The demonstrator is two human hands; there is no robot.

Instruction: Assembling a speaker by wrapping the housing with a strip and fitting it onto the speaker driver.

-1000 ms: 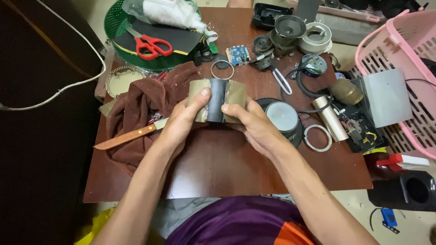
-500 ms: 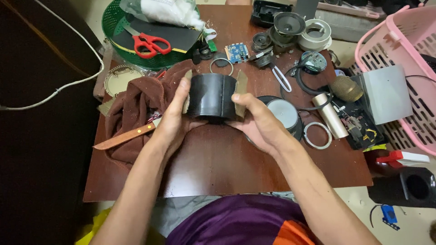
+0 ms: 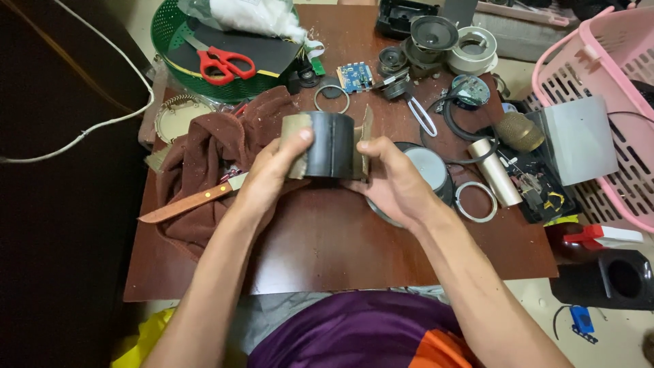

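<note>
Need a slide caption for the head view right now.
Both hands, left and right, hold a black-wrapped cardboard cylinder above a cluttered table.

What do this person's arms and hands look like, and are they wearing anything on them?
Both arms are bare up to the frame's edge: no sleeves show on the forearms. The left hand and right hand wear no gloves; no rings, watch or bands are visible. The shirt is purple with an orange patch.
</note>
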